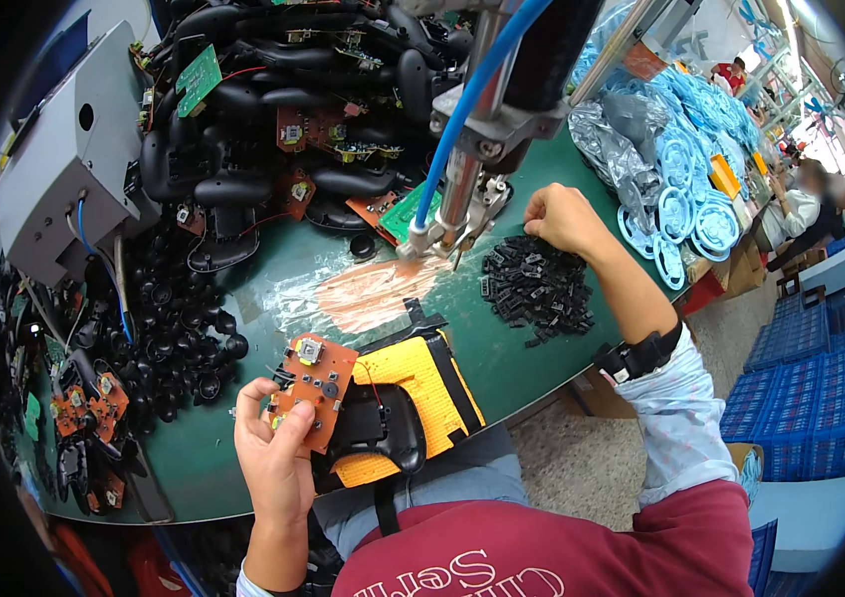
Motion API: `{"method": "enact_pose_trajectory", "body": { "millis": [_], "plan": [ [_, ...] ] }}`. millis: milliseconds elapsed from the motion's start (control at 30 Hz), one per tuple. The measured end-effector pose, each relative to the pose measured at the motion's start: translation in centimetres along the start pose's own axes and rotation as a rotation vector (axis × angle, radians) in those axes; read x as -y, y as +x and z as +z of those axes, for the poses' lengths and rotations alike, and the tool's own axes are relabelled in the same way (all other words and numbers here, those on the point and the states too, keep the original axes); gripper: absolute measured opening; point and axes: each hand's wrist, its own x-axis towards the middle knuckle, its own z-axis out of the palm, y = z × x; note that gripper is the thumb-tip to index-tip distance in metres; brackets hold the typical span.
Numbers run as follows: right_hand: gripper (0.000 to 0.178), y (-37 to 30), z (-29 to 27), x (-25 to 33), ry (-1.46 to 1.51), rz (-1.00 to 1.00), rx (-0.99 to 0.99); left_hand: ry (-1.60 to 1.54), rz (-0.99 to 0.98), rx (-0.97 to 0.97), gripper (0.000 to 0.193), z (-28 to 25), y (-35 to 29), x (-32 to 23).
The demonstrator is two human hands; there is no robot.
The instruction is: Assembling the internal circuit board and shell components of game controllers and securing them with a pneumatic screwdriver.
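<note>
Orange circuit board [331,386], pinched in left hand [278,453].
I judge this grip leaves its upper face visible; right hand [567,221] bunched beside small black parts [539,294], hold unclear.

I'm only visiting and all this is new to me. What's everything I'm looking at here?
Circuit board: 1, orange, held, front centre
Open shell: 1, black, on pad
Pad: 1, yellow, table's front edge
Small parts: heap, black, table's right
Round caps: heap, black, left
Piled shells: many, black, back
Other boards: several, orange or green, back and left
Table: 1, green, centre
Box: 1, grey, upper left
Machine rod: 1, silver, upper centre
Plastic pieces: many, light blue, upper right
Crates: stacked, blue, far right
Left hand: 1, bare, holding circuit board
Right hand: 1, bare, at small parts
</note>
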Motion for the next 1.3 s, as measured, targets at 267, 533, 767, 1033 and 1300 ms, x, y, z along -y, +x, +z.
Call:
{"method": "enact_pose_trajectory", "body": {
  "millis": [267,533,767,1033,1300],
  "plan": [
    [0.014,-9.8,1.6,8.7,0.351,-0.49,0.057,0.005,-0.158,0.028,0.05,0.3,-1.1,-1.7],
    [0.022,-13.0,6.4,9.3,0.367,-0.672,-0.086,-0.012,-0.224,0.085,0.046,-0.5,-1.3,-2.1],
    [0.017,-11.1,5.3,8.8,0.303,-0.886,-0.032,-0.007,-0.19,0.11,0.051,-0.5,-1.7,-1.8],
    [0.016,-11.5,5.5,8.7,0.3,-0.871,-0.099,0.016,-0.144,0.191,0.049,0.1,-1.8,-1.7],
    [0.015,-17.1,5.4,14.9,1.446,-0.006,0.374,-0.017,-0.128,0.183,0.05,0.9,-1.6,-1.2]
  ]
}}
